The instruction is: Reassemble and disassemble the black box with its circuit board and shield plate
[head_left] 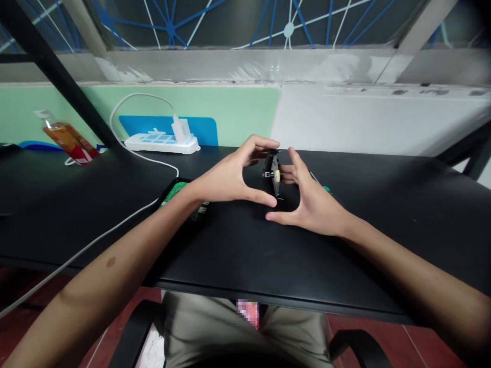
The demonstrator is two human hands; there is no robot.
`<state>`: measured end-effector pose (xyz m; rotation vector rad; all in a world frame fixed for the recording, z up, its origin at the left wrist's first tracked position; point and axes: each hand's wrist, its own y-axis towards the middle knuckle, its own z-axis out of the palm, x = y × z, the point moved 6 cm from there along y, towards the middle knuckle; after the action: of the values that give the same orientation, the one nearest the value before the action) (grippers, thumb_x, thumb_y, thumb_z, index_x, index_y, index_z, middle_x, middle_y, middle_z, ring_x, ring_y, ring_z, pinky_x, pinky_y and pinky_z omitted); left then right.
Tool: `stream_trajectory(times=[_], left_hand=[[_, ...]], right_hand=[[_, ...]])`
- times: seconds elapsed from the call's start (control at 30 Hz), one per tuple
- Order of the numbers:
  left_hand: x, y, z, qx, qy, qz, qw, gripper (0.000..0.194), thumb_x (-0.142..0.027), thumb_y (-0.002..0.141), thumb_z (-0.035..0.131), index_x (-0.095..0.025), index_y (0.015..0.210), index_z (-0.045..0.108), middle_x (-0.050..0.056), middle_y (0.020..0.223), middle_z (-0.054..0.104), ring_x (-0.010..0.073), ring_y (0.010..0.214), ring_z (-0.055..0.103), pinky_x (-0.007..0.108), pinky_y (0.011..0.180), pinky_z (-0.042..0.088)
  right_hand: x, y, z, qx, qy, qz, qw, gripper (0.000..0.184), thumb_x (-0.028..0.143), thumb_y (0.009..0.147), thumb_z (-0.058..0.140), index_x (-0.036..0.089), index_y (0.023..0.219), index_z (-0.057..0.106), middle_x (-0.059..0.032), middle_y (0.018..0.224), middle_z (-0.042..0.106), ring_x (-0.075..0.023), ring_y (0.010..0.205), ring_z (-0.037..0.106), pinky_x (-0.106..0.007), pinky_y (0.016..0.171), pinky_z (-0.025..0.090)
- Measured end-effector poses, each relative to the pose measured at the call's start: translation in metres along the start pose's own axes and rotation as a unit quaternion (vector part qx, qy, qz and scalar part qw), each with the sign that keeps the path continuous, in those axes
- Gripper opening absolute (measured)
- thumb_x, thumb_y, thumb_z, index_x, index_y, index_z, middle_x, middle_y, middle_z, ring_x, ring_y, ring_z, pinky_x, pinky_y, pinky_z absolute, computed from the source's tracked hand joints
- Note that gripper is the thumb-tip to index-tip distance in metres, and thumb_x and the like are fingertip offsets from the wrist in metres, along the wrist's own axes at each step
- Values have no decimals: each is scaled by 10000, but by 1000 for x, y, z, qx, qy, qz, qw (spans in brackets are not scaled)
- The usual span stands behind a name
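Note:
A small, thin black part [271, 171] with metal bits and a cream-coloured piece on one face stands edge-on above the black table. My left hand [238, 174] grips it between the thumb at its lower end and the fingers at its top. To the right, my right hand [312, 197] has its thumb and index finger spread wide. Its other fingertips reach close to the part's right face; whether they touch it I cannot tell. Under my left wrist lies a green circuit board [174, 191] in a black tray or case, partly hidden. Another green piece [327, 189] shows behind my right hand.
A white power strip [163, 143] with a plugged-in charger [181, 130] sits at the back left. Its white cable [111, 232] runs across the table [245, 260] toward my left arm. Farther left, a bottle [69, 138] leans at a tilt. A wall bounds the back.

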<state>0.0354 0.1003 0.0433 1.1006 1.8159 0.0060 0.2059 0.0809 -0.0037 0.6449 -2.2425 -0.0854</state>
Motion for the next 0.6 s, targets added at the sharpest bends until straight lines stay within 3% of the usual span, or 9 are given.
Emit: stream_trajectory(times=[0.43, 0.6], left_hand=[[19, -2, -12, 8, 74, -59, 996, 900, -551, 632, 941, -253, 1351, 489, 133, 1512, 525, 358, 1444, 506, 501, 1229, 393], [22, -4, -13, 20, 96, -71, 993, 867, -549, 656, 927, -276, 1344, 476, 132, 1532, 519, 360, 1451, 503, 516, 1235, 386]], right_hand=[[-9, 0, -2, -9, -68, 39, 997, 1477, 713, 597, 837, 143, 1672, 0, -243, 1586, 468, -418, 1432, 534, -643, 1228, 422], [-7, -1, -2, -5, -82, 43, 996, 1419, 726, 615, 820, 225, 1679, 26, -203, 1589, 481, -440, 1439, 523, -679, 1215, 428]])
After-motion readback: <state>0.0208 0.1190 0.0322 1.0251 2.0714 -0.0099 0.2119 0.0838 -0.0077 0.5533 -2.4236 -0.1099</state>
